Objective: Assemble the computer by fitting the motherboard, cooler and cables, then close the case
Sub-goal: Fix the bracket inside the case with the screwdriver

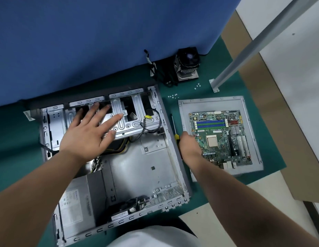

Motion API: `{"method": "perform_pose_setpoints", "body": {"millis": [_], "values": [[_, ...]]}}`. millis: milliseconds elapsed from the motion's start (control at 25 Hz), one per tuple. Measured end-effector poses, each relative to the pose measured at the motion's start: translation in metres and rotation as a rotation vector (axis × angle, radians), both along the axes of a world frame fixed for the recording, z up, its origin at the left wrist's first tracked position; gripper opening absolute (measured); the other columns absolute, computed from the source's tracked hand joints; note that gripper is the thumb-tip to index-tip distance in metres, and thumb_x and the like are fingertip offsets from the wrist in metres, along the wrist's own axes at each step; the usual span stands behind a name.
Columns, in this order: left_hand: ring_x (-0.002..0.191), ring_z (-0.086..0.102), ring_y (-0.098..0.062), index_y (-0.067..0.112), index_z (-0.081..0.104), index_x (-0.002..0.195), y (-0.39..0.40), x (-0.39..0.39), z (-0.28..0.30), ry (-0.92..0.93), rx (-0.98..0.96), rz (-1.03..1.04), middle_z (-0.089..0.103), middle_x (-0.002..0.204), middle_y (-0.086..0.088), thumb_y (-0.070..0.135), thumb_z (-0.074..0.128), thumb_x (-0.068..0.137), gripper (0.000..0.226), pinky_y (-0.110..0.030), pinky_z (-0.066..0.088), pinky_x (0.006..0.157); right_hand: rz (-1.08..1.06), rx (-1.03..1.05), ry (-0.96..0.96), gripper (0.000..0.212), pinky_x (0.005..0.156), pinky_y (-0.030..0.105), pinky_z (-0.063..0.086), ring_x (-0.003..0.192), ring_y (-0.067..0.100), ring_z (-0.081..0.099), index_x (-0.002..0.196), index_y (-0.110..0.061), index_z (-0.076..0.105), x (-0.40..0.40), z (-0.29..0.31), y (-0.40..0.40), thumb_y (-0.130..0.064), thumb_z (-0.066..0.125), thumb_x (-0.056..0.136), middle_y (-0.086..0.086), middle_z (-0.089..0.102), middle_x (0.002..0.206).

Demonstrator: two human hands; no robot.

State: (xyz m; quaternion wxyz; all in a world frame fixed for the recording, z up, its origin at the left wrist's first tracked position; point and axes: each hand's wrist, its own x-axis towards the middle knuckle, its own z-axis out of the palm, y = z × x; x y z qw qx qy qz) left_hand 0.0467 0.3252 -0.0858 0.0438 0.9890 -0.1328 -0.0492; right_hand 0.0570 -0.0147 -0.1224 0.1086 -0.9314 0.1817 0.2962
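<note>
The open computer case (137,163) lies on its side on the green mat. My left hand (89,129) rests on its drive cage (132,122) with fingers spread flat. The motherboard (221,138) lies on the detached grey side panel (244,107) to the right of the case. In the gap between case and panel lies a screwdriver (176,136) with a yellow and black handle. My right hand (189,145) is curled over that handle, its fingers hidden beneath it. The cooler (187,65) with its fan stands at the back, beside a bundle of black cables (162,73).
Small screws (173,96) and more screws (197,85) lie loose on the mat behind the panel. A grey metal post (247,50) with a foot bracket rises at the right. A blue partition (83,41) stands behind the case. The power supply (78,202) sits in the case's near left corner.
</note>
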Motion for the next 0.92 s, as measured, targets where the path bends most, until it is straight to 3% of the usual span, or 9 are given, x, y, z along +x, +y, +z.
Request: {"method": "perform_pose_setpoints", "body": {"millis": [160, 320, 400, 440, 560, 680, 760, 800, 920], "values": [[0.159, 0.006, -0.02, 0.059, 0.008, 0.157, 0.001, -0.001, -0.003, -0.01, -0.006, -0.003, 0.023, 0.169, 0.007, 0.061, 0.011, 0.105, 0.052, -0.052, 0.01, 0.126, -0.045, 0.091, -0.041, 0.022, 0.083, 0.041, 0.055, 0.097, 0.031, 0.064, 0.12, -0.011, 0.057, -0.007, 0.014, -0.009, -0.022, 0.047, 0.104, 0.011, 0.065, 0.11], [0.159, 0.0, -0.018, 0.063, 0.001, 0.155, 0.002, 0.002, -0.001, 0.019, -0.022, -0.006, 0.02, 0.17, 0.008, 0.064, 0.007, 0.104, 0.051, -0.051, 0.004, 0.126, -0.152, 0.334, -0.353, 0.044, 0.066, 0.029, 0.048, 0.089, 0.022, 0.067, 0.106, -0.019, 0.058, -0.021, 0.049, 0.009, -0.054, 0.032, 0.106, 0.001, 0.067, 0.094], [0.159, -0.004, -0.016, 0.064, -0.002, 0.153, 0.003, -0.001, 0.003, 0.05, -0.026, -0.005, 0.014, 0.171, 0.01, 0.065, 0.004, 0.103, 0.051, -0.051, 0.002, 0.126, -0.058, 0.409, -0.42, 0.057, 0.087, 0.037, 0.054, 0.109, 0.024, 0.064, 0.131, -0.018, 0.055, -0.037, 0.061, 0.036, -0.06, 0.027, 0.104, 0.005, 0.065, 0.123], [0.159, -0.004, -0.016, 0.064, -0.001, 0.154, 0.002, -0.003, 0.006, 0.064, -0.033, -0.012, 0.011, 0.172, 0.01, 0.065, 0.005, 0.103, 0.052, -0.051, 0.001, 0.126, 0.011, 0.359, -0.415, 0.062, 0.097, 0.043, 0.051, 0.119, 0.029, 0.06, 0.145, -0.015, 0.044, -0.044, 0.061, 0.047, -0.059, 0.028, 0.104, 0.009, 0.056, 0.141], [0.158, 0.011, -0.019, 0.051, 0.035, 0.154, -0.005, -0.017, 0.016, 0.057, -0.23, 0.034, 0.024, 0.169, 0.008, 0.058, 0.025, 0.105, 0.05, -0.051, 0.008, 0.127, 0.116, 0.157, -0.44, 0.059, 0.081, 0.041, 0.046, 0.112, 0.039, 0.064, 0.153, -0.01, 0.027, -0.053, 0.06, 0.059, -0.046, 0.033, 0.107, 0.015, 0.045, 0.15], [0.137, 0.044, -0.025, 0.024, 0.068, 0.125, -0.015, -0.062, 0.026, -0.058, -0.524, 0.127, 0.057, 0.14, -0.001, 0.03, 0.055, 0.101, 0.028, -0.055, 0.035, 0.115, 0.091, 0.162, -0.445, 0.048, 0.081, 0.047, 0.053, 0.104, 0.042, 0.064, 0.146, -0.009, 0.034, -0.049, 0.062, 0.057, -0.038, 0.036, 0.108, 0.018, 0.054, 0.137], [0.117, 0.057, -0.025, 0.021, 0.071, 0.112, -0.023, -0.099, 0.026, -0.064, -0.474, 0.047, 0.064, 0.119, 0.001, 0.024, 0.057, 0.096, 0.022, -0.049, 0.045, 0.101, 0.085, 0.139, -0.463, 0.04, 0.076, 0.049, 0.053, 0.097, 0.042, 0.065, 0.134, -0.009, 0.039, -0.049, 0.061, 0.059, -0.038, 0.038, 0.107, 0.018, 0.059, 0.122], [0.116, 0.059, -0.024, 0.023, 0.07, 0.112, -0.028, -0.112, 0.025, -0.017, -0.381, -0.012, 0.065, 0.119, 0.003, 0.025, 0.057, 0.094, 0.023, -0.045, 0.045, 0.099, 0.09, 0.116, -0.475, 0.036, 0.072, 0.046, 0.051, 0.093, 0.041, 0.064, 0.129, -0.009, 0.04, -0.049, 0.061, 0.061, -0.038, 0.038, 0.107, 0.018, 0.061, 0.116], [0.142, 0.045, -0.021, 0.029, 0.057, 0.136, -0.043, -0.116, 0.02, 0.173, -0.051, -0.069, 0.049, 0.153, 0.005, 0.035, 0.054, 0.096, 0.041, -0.042, 0.031, 0.115, 0.096, 0.071, -0.488, 0.033, 0.066, 0.042, 0.044, 0.089, 0.041, 0.064, 0.122, -0.01, 0.041, -0.049, 0.061, 0.064, -0.038, 0.038, 0.107, 0.017, 0.062, 0.11]]}}
